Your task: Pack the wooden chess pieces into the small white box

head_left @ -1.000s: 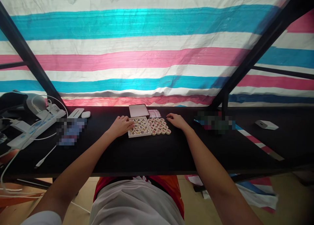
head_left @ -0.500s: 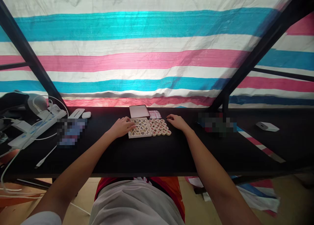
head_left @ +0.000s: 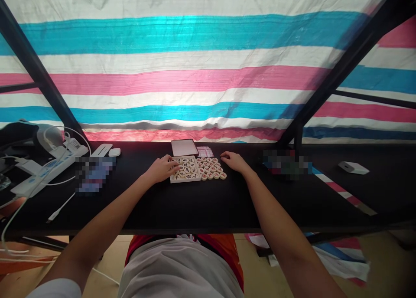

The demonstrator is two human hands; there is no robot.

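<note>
A shallow white box (head_left: 184, 181) holds round xiangqi pieces with black characters (head_left: 187, 170). My left hand (head_left: 160, 168) reaches over the box's left side, fingers apart and touching the pieces there; its fingers hide some of them. Just right of the box, xiangqi pieces with red characters (head_left: 212, 168) lie in rows on the black table (head_left: 195, 207). My right hand (head_left: 234, 161) rests on the table by the right end of those rows, fingers loosely stretched and holding nothing I can see.
Behind the box lies its lid (head_left: 184, 148), inner side up, with a pink-and-white paper (head_left: 205, 152) beside it. To the left are a power strip (head_left: 48, 170), cables, a white earphone case (head_left: 115, 152) and a blurred item (head_left: 95, 176). A white charger (head_left: 353, 168) sits far right.
Several black-character pieces near my left fingertips have shifted a little inside the box. My left hand stays almost in place, and my right hand has not moved.
</note>
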